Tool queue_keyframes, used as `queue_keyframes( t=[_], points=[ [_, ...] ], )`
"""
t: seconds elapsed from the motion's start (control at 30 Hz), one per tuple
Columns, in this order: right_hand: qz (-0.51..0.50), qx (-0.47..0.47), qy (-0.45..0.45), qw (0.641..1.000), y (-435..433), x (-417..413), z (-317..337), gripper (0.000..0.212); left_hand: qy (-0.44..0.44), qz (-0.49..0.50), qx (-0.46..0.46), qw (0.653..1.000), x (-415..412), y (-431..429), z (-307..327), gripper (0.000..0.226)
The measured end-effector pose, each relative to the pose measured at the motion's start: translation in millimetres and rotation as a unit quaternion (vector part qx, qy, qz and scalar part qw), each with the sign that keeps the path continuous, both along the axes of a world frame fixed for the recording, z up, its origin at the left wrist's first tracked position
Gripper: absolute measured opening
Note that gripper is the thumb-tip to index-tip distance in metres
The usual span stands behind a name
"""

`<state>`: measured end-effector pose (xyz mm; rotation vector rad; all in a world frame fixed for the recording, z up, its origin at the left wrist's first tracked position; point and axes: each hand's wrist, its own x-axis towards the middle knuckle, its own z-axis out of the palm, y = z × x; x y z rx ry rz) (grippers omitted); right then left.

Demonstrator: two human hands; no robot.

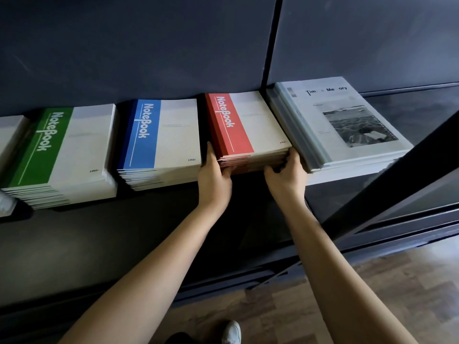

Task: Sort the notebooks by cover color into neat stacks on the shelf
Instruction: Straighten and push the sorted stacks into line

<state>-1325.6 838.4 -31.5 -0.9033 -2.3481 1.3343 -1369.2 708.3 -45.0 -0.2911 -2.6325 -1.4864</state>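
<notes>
Three stacks of notebooks lie side by side on a dark shelf [154,202]: a green-striped stack [59,155] at the left, a blue-striped stack [161,142] in the middle, a red-striped stack [246,127] to its right. My left hand [213,175] grips the red stack at its front left corner, thumb along the left side. My right hand [288,175] grips the same stack at its front right corner, fingers curled under the front edge. The red stack's lower notebooks are partly hidden by both hands.
A stack of grey covers with a black-and-white photo [347,127] lies just right of the red stack, close to my right hand. Another pale stack [10,135] shows at the far left edge. A dark diagonal frame bar [397,170] crosses at right. Wooden floor and my shoe [231,331] are below.
</notes>
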Motion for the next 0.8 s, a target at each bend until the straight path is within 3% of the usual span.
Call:
queue_keyframes(
  t=[0.23, 0.4, 0.57, 0.7, 0.8],
  points=[
    [-0.009, -0.003, 0.033, 0.999, 6.5, 2.7, -2.8, 0.054, 0.009, 0.007, 0.016, 1.000, 1.7, -0.1, -1.3, 0.074],
    [0.014, 0.068, -0.001, 0.998, 6.3, -2.5, -2.6, 0.043, -0.011, -0.003, 0.021, 1.000, -3.4, 0.6, 0.0, 0.074],
    [0.027, 0.047, 0.010, 0.998, 4.1, 1.5, -0.8, 0.040, 0.000, -0.059, 0.003, 0.998, 1.2, -9.4, -1.0, 0.076],
    [-0.030, 0.012, 0.010, 0.999, -3.6, -4.2, 10.2, 0.031, 0.003, -0.036, 0.029, 0.999, 2.5, -4.9, -0.9, 0.060],
    [-0.031, -0.010, 0.009, 0.999, -4.7, -3.4, 13.8, 0.031, -0.018, -0.027, 0.022, 0.999, 2.8, 0.9, 1.8, 0.060]
  ],
)
